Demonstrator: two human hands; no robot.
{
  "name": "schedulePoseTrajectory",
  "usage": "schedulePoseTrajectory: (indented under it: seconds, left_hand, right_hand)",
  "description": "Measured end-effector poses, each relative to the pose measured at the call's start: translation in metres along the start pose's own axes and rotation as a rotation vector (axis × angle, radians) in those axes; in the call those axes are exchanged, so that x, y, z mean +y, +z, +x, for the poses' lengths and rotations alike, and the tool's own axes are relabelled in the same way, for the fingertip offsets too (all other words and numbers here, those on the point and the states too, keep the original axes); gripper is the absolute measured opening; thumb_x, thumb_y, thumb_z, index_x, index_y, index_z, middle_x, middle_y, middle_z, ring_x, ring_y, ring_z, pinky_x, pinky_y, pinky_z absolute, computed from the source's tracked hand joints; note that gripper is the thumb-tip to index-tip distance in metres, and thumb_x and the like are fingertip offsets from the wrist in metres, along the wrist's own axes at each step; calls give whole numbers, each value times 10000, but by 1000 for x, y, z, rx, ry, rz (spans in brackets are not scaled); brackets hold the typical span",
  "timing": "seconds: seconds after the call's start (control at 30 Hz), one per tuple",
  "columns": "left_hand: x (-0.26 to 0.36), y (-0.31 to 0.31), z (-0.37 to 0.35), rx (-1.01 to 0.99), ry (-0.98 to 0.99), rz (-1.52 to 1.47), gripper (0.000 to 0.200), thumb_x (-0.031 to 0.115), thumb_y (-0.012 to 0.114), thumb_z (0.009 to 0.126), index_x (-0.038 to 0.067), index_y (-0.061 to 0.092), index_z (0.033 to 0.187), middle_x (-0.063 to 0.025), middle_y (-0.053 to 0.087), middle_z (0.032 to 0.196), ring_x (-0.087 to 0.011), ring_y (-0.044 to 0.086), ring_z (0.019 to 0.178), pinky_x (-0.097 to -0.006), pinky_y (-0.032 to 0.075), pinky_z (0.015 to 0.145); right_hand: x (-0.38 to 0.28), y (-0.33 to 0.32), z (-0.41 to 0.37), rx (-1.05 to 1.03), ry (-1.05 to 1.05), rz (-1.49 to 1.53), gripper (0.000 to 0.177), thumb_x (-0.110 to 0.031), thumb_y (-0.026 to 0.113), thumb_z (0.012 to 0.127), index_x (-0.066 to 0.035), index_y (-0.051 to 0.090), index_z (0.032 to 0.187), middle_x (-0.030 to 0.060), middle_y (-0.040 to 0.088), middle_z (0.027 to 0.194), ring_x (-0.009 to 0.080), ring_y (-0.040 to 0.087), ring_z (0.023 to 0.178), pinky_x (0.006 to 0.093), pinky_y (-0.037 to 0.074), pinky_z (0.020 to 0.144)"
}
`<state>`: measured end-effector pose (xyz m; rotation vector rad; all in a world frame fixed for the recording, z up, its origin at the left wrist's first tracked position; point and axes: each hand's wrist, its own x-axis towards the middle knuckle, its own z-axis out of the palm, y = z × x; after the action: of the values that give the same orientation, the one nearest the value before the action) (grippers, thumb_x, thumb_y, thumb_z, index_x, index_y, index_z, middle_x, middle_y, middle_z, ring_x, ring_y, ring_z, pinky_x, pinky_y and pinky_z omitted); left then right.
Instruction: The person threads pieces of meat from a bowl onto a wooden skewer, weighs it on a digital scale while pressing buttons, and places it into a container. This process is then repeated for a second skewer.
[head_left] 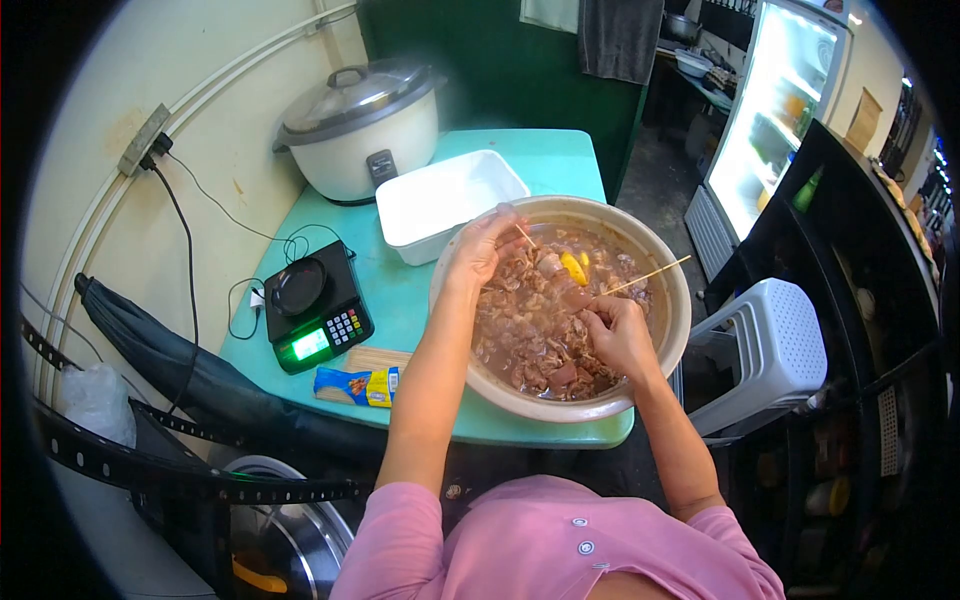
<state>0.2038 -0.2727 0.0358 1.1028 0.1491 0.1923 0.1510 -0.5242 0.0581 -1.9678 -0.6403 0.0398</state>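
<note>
A large round basin holds many chunks of brown meat in cloudy liquid. My left hand is over its far left side, fingers closed around a thin bamboo skewer. Pieces of meat lie in line between my two hands, seemingly on this skewer. Low over the right part of the basin, my right hand pinches a piece of meat. Another light stick slants from beside its fingers past the rim. A bright yellow piece shows between the hands.
The turquoise table also bears a white rectangular tub, a rice cooker, a lit digital scale with cords, and a blue-yellow packet by wooden sticks. Stacked plastic stools stand right, near a glass-door fridge.
</note>
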Motion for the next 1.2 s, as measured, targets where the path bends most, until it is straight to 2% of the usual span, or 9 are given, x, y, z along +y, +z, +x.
schedulePoseTrajectory:
  seconds: [0.03,0.1,0.27,0.33,0.5,0.83,1.03,1.2]
  left_hand:
    - [3,-1,0,-6,-19,-80,178,175,621,881,65,605,1019,-69,652,943,-165,628,878,-290,542,750]
    - [3,-4,1,-10,-37,-160,179,183,621,883,65,605,1016,-72,652,940,-166,630,872,-293,543,742]
    - [-2,-4,3,48,21,12,174,193,621,883,73,604,1007,-75,656,934,-170,636,862,-305,544,739]
    - [-2,-3,3,47,16,20,175,189,622,882,74,605,1012,-73,656,935,-169,636,866,-305,544,740]
    - [-3,1,1,-16,1,-17,180,168,623,877,71,605,1028,-72,657,939,-163,636,874,-299,541,738]
    - [4,6,-4,1,-37,-155,188,245,586,906,88,596,1008,-70,646,932,-170,634,847,-299,534,736]
    - [1,11,-4,25,13,-92,198,256,584,909,88,596,1013,-68,647,921,-170,635,850,-302,535,724]
    - [-1,11,-5,6,19,-100,201,251,586,908,82,600,1016,-68,649,917,-176,636,852,-298,532,733]
  right_hand:
    - [-3,-2,0,-28,46,-24,224,-32,555,804,-14,683,987,171,687,877,218,673,789,312,498,732]
    - [-6,-3,0,-36,59,-20,223,-32,556,804,-13,683,987,171,687,884,214,673,792,310,497,733]
    - [-7,-3,0,-100,170,-45,220,-33,559,804,-6,682,984,167,689,895,203,673,789,302,498,726]
    - [2,2,0,-30,27,67,146,-43,572,834,58,658,895,-9,516,576,45,438,527,249,344,463]
    - [1,3,-1,7,-61,22,146,-42,577,831,63,655,895,7,530,580,54,460,539,249,362,479]
    - [4,4,1,47,-116,-12,170,-40,580,822,27,667,952,72,566,607,73,490,572,260,408,530]
    - [3,4,1,34,-67,19,175,-37,575,822,22,668,958,109,606,643,96,521,584,268,429,555]
    - [-1,1,0,27,-82,-31,180,-33,572,821,16,671,964,100,599,638,100,520,576,265,426,551]
